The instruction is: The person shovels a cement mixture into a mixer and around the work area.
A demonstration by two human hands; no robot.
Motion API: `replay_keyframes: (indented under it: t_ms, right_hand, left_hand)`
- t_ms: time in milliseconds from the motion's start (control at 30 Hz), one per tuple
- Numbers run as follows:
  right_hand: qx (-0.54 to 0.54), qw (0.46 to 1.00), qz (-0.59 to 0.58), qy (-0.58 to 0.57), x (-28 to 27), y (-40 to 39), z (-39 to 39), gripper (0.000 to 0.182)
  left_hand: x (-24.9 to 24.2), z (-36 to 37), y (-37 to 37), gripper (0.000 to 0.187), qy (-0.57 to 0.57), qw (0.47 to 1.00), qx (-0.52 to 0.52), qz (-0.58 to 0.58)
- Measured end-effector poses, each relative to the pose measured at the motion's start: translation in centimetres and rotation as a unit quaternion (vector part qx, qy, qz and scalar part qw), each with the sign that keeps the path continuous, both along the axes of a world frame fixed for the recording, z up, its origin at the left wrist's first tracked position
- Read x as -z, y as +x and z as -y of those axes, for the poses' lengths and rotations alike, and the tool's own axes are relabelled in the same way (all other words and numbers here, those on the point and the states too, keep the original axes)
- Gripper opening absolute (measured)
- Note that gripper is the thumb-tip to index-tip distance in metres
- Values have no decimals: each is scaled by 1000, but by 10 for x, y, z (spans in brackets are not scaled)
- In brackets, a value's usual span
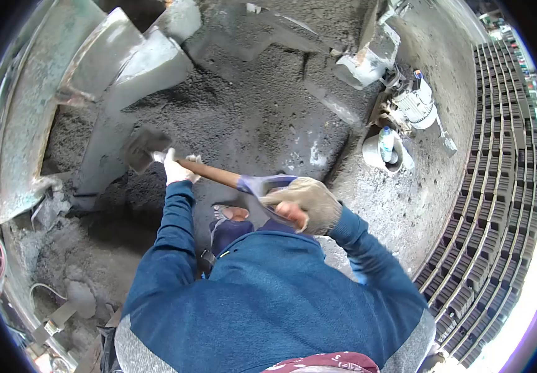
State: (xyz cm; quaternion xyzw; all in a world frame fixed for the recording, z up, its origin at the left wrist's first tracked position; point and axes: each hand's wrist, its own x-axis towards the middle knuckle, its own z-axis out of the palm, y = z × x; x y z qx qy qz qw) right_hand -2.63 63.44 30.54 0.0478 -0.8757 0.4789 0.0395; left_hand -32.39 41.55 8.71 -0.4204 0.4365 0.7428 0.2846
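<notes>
A shovel [212, 173] with a wooden shaft and a purple D-shaped grip lies across my front. My left hand [176, 168], in a white glove, is closed round the shaft just above the blade. Over at the other end, my right hand [305, 204] wears a tan glove, with bare fingertips showing, and is wrapped round the grip. The dark blade [144, 149] points left, close over the grey material [181, 127] heaped there; its surface looks coated with the same stuff.
Metal chutes [119, 62] stand at the upper left. An electric motor [415, 107] sits on the right, beside a bucket [377, 152] with a plastic bottle [386, 138] in it. Stacked dark blocks [486, 205] line the far right. My bare foot [231, 213] is below the shaft.
</notes>
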Motion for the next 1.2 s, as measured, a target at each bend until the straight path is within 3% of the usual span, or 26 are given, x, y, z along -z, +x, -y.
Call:
replay_keyframes:
  t_ms: [33,67,100,133,200,233,300,333,367,400,467,533,600,667,733,767,800,833,867,900,1000,1100,1200]
  right_hand:
    - [72,996,-7,49,15,19,-15,53]
    - [144,985,-6,93,31,38,-29,53]
    - [274,938,-38,209,26,54,-27,54]
    - [393,897,-10,204,57,81,-27,47]
    - [566,818,94,-51,149,158,-31,38]
    - [584,739,164,-292,192,202,-36,36]
    - [645,675,275,-232,205,261,-21,22]
    - [685,585,268,-341,191,275,-10,17]
    - [645,640,271,-318,228,334,3,18]
    - [735,484,215,-423,205,329,13,13]
    - [790,448,271,-318,202,343,34,9]
    - [845,348,338,-224,186,324,50,12]
    - [866,283,349,-219,189,312,68,10]
    - [877,295,313,-214,215,282,82,7]
    - [867,312,326,-211,264,263,98,6]
    - [807,435,377,-134,317,260,111,10]
    - [739,540,402,-37,369,257,123,15]
    - [706,579,404,-45,399,212,118,19]
    - [693,586,408,-99,419,147,97,23]
    - [707,551,400,-191,425,81,69,28]
    - [774,397,234,-434,417,-22,14,27]
    - [767,463,117,-430,450,0,10,15]
    - [722,603,157,-302,439,48,27,13]
  left_hand:
    - [30,-12,7,43,43,997,28,64]
    - [60,-28,22,40,37,998,40,30]
    - [83,-47,38,40,32,998,50,-7]
    - [95,-66,55,38,42,998,53,-4]
    - [116,-100,96,37,87,994,66,1]
    - [123,-115,120,38,122,990,74,1]
    - [105,-146,169,41,50,986,159,-21]
    - [113,-157,190,33,92,982,146,72]
    - [121,-166,211,26,132,968,133,166]
    - [116,-182,231,25,111,955,155,229]
    - [134,-204,274,23,76,919,214,322]
    - [183,-219,310,24,68,887,288,356]
    - [216,-225,328,26,78,858,335,381]
    - [259,-235,322,24,78,835,366,403]
    - [292,-250,280,21,71,847,395,349]
    - [308,-257,244,21,61,853,404,326]
    - [366,-257,215,20,117,852,418,292]
    - [427,-256,184,20,173,847,432,258]
    - [418,-274,125,16,130,865,446,192]
    - [396,-294,60,15,79,875,461,126]
    - [407,-327,-29,13,53,891,428,144]
    - [372,-325,-44,14,23,921,378,97]
    - [307,-288,-39,11,79,930,352,74]
